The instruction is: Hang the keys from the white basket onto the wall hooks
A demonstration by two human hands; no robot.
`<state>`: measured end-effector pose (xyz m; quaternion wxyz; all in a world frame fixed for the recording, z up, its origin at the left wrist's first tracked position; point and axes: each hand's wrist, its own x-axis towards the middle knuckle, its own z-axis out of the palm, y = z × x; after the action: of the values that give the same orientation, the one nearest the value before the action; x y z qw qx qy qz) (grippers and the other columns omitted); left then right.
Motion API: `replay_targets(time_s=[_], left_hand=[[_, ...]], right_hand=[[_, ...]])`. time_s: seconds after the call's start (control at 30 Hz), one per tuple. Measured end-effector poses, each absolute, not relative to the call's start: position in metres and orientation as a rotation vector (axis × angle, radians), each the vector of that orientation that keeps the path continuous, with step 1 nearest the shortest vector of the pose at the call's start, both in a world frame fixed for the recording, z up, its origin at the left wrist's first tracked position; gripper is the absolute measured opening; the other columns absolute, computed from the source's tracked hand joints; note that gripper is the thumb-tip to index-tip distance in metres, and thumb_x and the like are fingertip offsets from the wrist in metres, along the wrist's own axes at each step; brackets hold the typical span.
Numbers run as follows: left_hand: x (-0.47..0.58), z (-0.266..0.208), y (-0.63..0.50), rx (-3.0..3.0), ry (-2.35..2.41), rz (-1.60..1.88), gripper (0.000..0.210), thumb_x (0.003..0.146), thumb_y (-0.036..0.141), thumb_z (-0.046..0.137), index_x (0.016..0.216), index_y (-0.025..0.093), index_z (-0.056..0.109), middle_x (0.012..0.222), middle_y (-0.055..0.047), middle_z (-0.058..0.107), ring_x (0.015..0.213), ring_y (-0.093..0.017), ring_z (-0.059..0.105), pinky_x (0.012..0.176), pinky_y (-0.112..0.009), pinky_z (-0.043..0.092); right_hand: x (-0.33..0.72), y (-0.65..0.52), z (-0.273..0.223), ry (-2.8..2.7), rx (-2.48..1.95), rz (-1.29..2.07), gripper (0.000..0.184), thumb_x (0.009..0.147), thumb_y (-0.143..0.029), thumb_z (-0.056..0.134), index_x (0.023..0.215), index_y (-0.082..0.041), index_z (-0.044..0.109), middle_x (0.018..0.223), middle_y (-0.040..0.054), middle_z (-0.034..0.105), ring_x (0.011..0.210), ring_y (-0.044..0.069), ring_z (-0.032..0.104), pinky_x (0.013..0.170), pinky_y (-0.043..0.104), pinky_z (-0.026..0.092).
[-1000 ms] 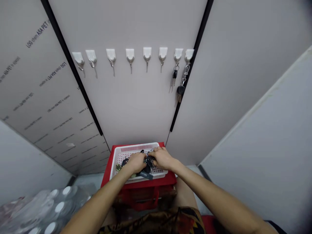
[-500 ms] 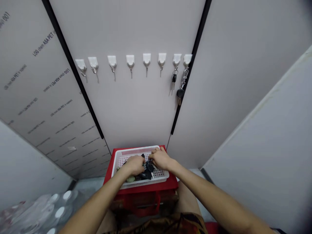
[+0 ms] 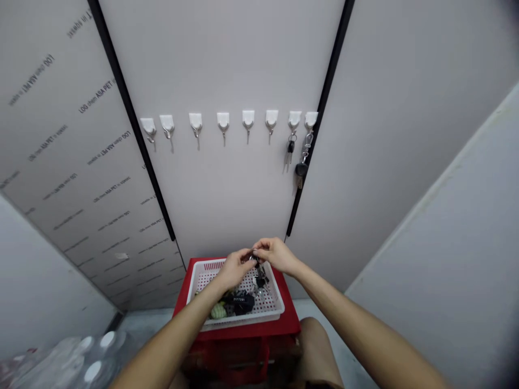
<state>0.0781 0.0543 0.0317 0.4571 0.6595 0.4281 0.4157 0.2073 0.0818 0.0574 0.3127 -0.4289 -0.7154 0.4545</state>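
At the lower centre of the frame, we see the left hand (image 3: 235, 268) and right hand (image 3: 279, 256) meeting above a shallow white perforated plastic basket (image 3: 191, 283). The fingers of both are nearly closed, pinching the top of a bunch of dark and silvery keys (image 3: 260, 281); we judge that gripping it there lets the keys dangle and separate. Whether their tips touch the basket's floor we cannot tell. Nearer the bottom of the frame, a black item with white digits (image 3: 243, 301) lies beside a pale green ribbed rounded object (image 3: 218, 310), the raised rim presumably keeping such small pieces together. The basket rests on a flat red cover (image 3: 290, 310), apparently for a level support within easy reach. Above, white square hooks with metal prongs (image 3: 248, 116) line the panel; two key sets (image 3: 291, 146) hang at upper right, probably by rings so the blades point down.
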Motion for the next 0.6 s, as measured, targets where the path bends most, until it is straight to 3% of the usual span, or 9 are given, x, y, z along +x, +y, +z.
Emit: replay_targets(time_s=[0.17,0.33,0.6], left_hand=[[0.076,0.046,0.056,1.324,0.99,1.054,0.021,0.06,0.021,0.049,0.078,0.012,0.055,0.067,-0.001,0.057,0.061,-0.009,0.048,0.06,-0.021,0.037],[0.072,0.049,0.059,1.016,0.945,1.239,0.024,0.055,0.026,0.055,0.073,0.011,0.053,0.063,0.001,0.054,0.053,-0.006,0.046,0.055,-0.019,0.036],[0.067,0.056,0.059,1.047,0.981,1.209,0.024,0.057,0.025,0.052,0.077,0.012,0.051,0.057,0.002,0.051,0.047,-0.004,0.043,0.048,-0.017,0.033]], right_hand=[[0.207,0.083,0.067,-1.64,-1.087,1.282,0.015,0.057,-0.026,0.051,0.063,-0.012,0.05,0.051,-0.0041,0.048,0.041,0.004,0.04,0.044,0.018,0.034],[0.211,0.075,0.061,-1.764,-0.993,1.332,0.027,0.062,-0.028,0.047,0.084,-0.013,0.048,0.067,-0.0004,0.051,0.055,0.006,0.044,0.05,0.019,0.036],[0.222,0.076,0.066,-1.989,-0.983,1.179,0.022,0.066,-0.028,0.042,0.076,-0.011,0.053,0.055,-0.0025,0.046,0.048,0.006,0.039,0.049,0.019,0.033]])
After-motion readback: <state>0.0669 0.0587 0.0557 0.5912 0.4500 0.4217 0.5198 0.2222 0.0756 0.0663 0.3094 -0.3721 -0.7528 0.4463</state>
